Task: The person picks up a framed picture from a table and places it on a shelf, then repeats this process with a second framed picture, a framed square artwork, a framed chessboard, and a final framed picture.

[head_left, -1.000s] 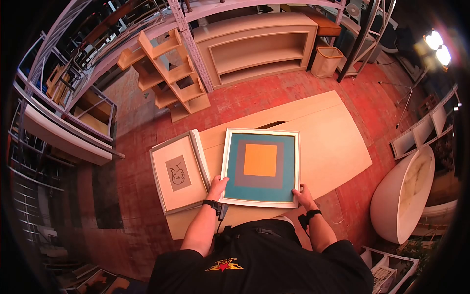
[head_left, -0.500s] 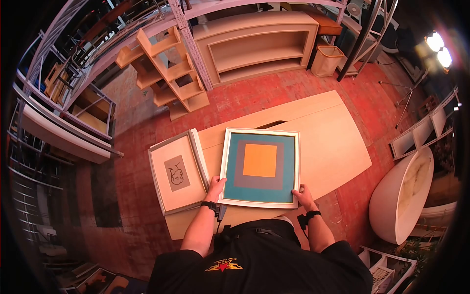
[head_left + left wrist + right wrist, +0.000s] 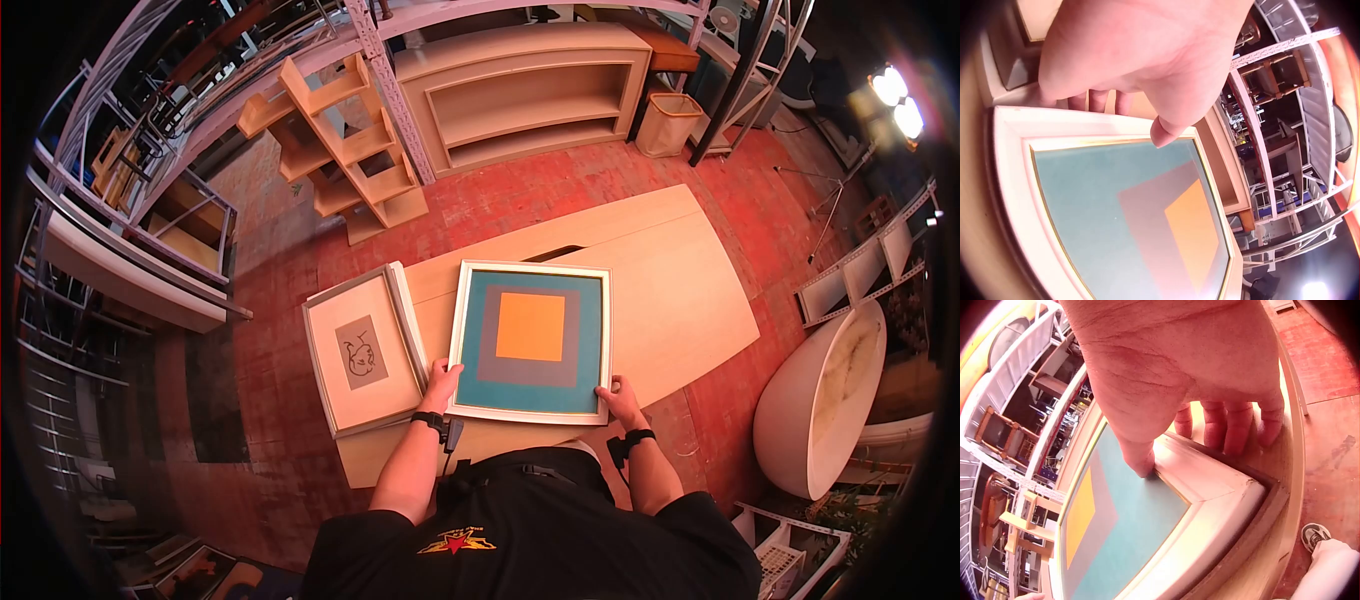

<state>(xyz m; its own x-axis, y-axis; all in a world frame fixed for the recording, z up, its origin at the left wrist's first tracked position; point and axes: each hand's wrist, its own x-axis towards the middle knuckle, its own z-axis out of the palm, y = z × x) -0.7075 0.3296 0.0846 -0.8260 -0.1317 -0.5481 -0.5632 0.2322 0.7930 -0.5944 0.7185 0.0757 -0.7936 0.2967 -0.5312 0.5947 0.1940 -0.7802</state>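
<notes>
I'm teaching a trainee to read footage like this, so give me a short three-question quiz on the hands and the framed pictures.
1. Multiple choice: What colour is the innermost square of the framed geometric print?
A) green
B) orange
C) black

2. True or false: The left hand and the right hand both grip the framed geometric print.

3. Fill in the blank: From the person's side, the framed line drawing lies to the ____ of the framed geometric print.

Key: 1. B; 2. true; 3. left

The high head view faces down; close wrist views share the framed picture [image 3: 531, 341] from opposite sides.
</notes>
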